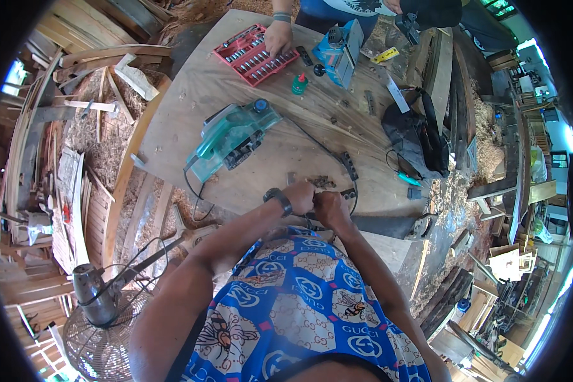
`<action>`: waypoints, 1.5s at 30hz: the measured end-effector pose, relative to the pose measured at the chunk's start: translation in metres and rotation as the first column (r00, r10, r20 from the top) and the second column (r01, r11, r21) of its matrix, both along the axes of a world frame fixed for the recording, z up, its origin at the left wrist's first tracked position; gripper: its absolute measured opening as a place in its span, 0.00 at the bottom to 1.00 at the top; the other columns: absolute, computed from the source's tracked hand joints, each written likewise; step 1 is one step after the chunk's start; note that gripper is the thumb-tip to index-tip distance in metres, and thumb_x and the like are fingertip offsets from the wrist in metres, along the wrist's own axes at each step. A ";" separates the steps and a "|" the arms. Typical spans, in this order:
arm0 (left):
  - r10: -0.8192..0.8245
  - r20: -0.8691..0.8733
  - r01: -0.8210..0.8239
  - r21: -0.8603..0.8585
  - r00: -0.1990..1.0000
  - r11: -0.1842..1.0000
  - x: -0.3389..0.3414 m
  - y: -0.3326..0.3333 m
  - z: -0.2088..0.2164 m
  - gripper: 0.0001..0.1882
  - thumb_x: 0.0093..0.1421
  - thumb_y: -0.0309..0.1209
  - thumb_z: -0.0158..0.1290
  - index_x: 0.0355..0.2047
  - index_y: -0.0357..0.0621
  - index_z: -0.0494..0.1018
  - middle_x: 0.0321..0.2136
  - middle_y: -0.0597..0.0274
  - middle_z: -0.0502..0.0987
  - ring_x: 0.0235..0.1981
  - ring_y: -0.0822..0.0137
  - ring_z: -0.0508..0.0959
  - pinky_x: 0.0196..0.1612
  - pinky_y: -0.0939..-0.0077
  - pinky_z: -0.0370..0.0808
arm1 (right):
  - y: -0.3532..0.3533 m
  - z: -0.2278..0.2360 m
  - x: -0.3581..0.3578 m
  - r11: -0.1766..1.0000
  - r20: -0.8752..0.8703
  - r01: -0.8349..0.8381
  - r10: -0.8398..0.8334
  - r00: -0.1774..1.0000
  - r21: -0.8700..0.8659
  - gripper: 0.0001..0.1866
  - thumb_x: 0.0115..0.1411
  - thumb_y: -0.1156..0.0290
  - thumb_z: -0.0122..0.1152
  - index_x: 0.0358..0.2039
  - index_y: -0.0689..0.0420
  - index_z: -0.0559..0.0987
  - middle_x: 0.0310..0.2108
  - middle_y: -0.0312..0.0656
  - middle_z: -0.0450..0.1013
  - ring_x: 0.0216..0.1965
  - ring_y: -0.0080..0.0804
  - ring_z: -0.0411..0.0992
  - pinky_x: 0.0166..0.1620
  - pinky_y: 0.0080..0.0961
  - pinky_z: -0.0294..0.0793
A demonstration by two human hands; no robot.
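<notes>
Pinching what seems a light, stiff black piece (348, 193), best held by its ends, left hand (297, 197) and right hand (331, 209) meet, fingers curled, grip partly hidden

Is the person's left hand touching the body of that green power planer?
Apart. In the head view, wooden tabletop shows plainly between the left hand and the body of the green power planer.

Soft daylight across the tabletop (286, 162), blown-out glare at side openings (15, 76), fisheye-curved edges, black corners
</notes>
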State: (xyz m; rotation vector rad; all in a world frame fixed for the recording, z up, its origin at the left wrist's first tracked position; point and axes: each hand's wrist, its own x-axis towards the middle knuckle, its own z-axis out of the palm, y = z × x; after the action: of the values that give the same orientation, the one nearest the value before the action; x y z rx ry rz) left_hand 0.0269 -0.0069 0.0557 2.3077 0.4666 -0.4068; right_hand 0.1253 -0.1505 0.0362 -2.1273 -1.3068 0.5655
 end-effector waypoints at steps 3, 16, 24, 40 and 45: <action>-0.012 0.013 0.012 0.006 1.000 1.000 -0.004 0.002 -0.023 0.13 0.53 0.30 0.59 0.37 0.37 0.83 0.33 0.37 0.82 0.38 0.40 0.83 0.44 0.50 0.79 | 0.003 0.001 -0.004 0.998 -0.078 0.069 -0.070 0.994 -0.015 0.10 0.58 0.66 0.61 0.31 0.54 0.88 0.28 0.51 0.82 0.34 0.51 0.83 0.40 0.43 0.82; -0.012 -0.039 0.015 0.051 0.999 0.999 -0.005 -0.003 -0.007 0.18 0.53 0.30 0.65 0.46 0.47 0.82 0.38 0.43 0.83 0.42 0.42 0.83 0.46 0.51 0.79 | 0.003 -0.008 -0.001 0.988 -0.276 0.093 -0.124 0.953 -0.123 0.16 0.61 0.57 0.62 0.32 0.56 0.89 0.21 0.47 0.81 0.29 0.40 0.84 0.38 0.35 0.82; -0.047 -0.062 0.054 0.110 0.997 0.992 -0.001 -0.001 -0.002 0.21 0.54 0.35 0.66 0.50 0.48 0.81 0.40 0.42 0.83 0.45 0.42 0.83 0.49 0.50 0.79 | 0.003 -0.012 0.004 0.963 -0.354 0.158 -0.230 0.907 -0.221 0.14 0.61 0.59 0.64 0.35 0.57 0.89 0.26 0.51 0.82 0.30 0.41 0.84 0.39 0.36 0.81; -0.040 -0.025 0.042 0.082 0.999 0.996 0.001 -0.003 -0.018 0.16 0.55 0.36 0.65 0.42 0.42 0.83 0.37 0.40 0.83 0.42 0.41 0.83 0.47 0.50 0.80 | 0.003 -0.010 0.003 0.977 -0.250 0.127 -0.168 0.954 -0.173 0.19 0.61 0.50 0.64 0.31 0.54 0.89 0.29 0.53 0.81 0.35 0.53 0.83 0.42 0.43 0.82; -0.048 -0.016 0.050 0.094 0.999 0.994 0.006 -0.004 0.001 0.14 0.54 0.35 0.66 0.38 0.39 0.83 0.36 0.39 0.83 0.41 0.41 0.83 0.46 0.50 0.80 | 0.003 -0.005 0.003 0.948 -0.208 0.253 -0.292 0.934 -0.195 0.15 0.62 0.59 0.63 0.32 0.57 0.88 0.25 0.52 0.81 0.31 0.42 0.85 0.40 0.38 0.82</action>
State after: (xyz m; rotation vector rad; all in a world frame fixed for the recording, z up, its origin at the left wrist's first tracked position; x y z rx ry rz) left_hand 0.0324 -0.0111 0.0566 2.4127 0.4450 -0.4327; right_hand 0.1284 -0.1476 0.0314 -2.2454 -0.8409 0.8001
